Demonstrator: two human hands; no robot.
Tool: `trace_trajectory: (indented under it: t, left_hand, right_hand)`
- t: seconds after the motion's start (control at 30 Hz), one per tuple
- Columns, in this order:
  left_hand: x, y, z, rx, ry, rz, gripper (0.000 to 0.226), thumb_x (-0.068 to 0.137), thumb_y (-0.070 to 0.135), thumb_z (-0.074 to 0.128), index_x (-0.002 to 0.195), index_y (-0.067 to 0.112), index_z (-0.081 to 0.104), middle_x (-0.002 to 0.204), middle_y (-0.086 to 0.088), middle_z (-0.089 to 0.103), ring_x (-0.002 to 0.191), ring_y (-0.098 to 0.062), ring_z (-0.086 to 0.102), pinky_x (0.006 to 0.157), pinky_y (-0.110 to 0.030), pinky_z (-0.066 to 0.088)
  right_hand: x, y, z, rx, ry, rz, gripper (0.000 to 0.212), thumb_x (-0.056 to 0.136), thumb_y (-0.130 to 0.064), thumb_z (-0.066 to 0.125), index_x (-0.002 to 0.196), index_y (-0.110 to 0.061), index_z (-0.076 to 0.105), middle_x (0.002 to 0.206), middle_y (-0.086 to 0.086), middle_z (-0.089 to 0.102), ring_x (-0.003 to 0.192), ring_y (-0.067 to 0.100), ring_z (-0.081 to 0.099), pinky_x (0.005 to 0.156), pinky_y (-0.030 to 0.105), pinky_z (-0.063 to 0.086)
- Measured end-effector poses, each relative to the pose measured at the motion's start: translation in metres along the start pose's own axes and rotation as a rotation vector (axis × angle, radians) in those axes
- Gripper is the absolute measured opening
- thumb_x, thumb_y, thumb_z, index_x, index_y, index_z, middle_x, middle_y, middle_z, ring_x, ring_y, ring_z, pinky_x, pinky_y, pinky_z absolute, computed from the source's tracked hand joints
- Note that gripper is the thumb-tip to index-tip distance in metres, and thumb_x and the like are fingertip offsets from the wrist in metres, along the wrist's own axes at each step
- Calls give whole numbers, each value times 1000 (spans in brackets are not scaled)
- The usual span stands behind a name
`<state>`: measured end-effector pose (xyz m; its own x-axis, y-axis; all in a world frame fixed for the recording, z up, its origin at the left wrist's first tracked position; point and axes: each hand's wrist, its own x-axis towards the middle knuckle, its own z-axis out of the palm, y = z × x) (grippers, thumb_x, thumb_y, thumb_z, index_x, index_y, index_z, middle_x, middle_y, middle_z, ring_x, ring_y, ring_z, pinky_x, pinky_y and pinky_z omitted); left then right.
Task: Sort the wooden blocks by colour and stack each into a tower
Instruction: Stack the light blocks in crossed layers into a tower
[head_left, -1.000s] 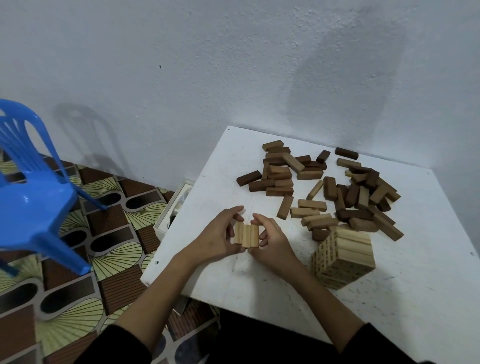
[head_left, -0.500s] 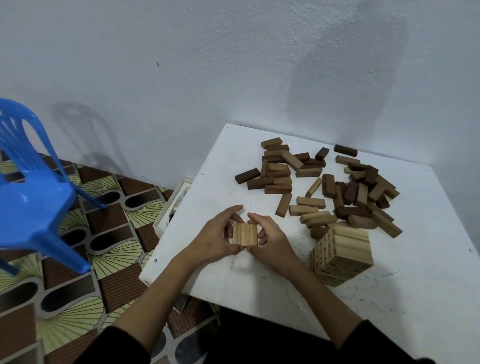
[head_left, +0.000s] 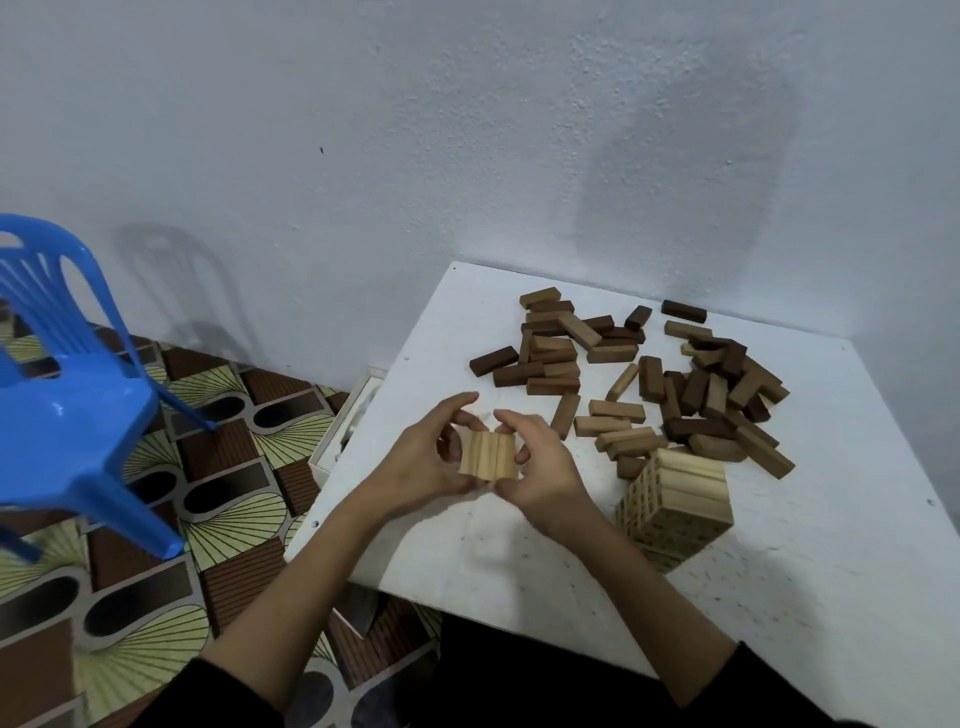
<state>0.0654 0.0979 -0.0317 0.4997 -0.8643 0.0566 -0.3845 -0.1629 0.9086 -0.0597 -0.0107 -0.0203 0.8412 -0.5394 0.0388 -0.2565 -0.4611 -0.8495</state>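
Pale blocks (head_left: 488, 456), three side by side, pinched between left hand (head_left: 427, 457) and right hand (head_left: 540, 470) above the tabletop (head_left: 810, 582) mid-frame; pale tower (head_left: 675, 506) partly built right, mixed pile (head_left: 670, 382) upper right unsorted.

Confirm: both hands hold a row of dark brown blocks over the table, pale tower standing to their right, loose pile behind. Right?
Not quite. In the head view the row of blocks held between the left hand and right hand is pale wood, not dark brown. The rest stands: pale tower to their right on the table, loose pile behind.
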Motion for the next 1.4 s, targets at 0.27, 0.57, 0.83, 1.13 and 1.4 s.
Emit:
trace_trajectory:
  t: [0.27, 0.57, 0.83, 1.13, 1.4]
  left_hand:
    - [6, 84, -19, -74, 13, 195, 90, 61, 6, 81, 136, 32, 39, 107, 9, 62, 78, -7, 49, 75, -15, 43]
    - [19, 130, 34, -39, -77, 286, 94, 63, 11, 83, 144, 23, 35, 111, 7, 57, 109, -9, 55, 93, -23, 46]
    - [21, 130, 88, 39, -200, 276, 98, 67, 17, 84, 146, 31, 29, 111, 11, 54, 104, -7, 50, 86, -16, 43]
    - [18, 128, 99, 151, -219, 282, 96, 70, 19, 82, 148, 28, 26, 108, 16, 49, 103, -4, 45, 81, -4, 37]
    - [17, 122, 98, 193, -250, 267, 98, 70, 24, 82, 148, 28, 24, 112, 22, 45, 114, -6, 39, 86, 0, 30]
  right_hand:
    - [-18, -74, -80, 37, 22, -67, 81, 69, 1, 78, 134, -32, 42, 110, -14, 50, 79, -4, 48, 72, 17, 46]
    - [-50, -60, -148, -71, 100, -58, 76, 66, -7, 82, 123, -43, 48, 118, -10, 54, 109, 12, 52, 85, 26, 50]
    - [-81, -10, -169, -38, 85, 109, 74, 69, -10, 82, 124, -44, 47, 125, -11, 53, 119, 9, 47, 78, 13, 41]
    - [-89, 8, -169, -82, 61, 81, 77, 68, -14, 83, 130, -38, 44, 118, -16, 53, 117, 9, 47, 99, 32, 44]
    - [-87, 13, -167, -113, 35, 68, 84, 67, -22, 84, 138, -31, 39, 127, -8, 51, 124, 14, 44, 105, 43, 41]
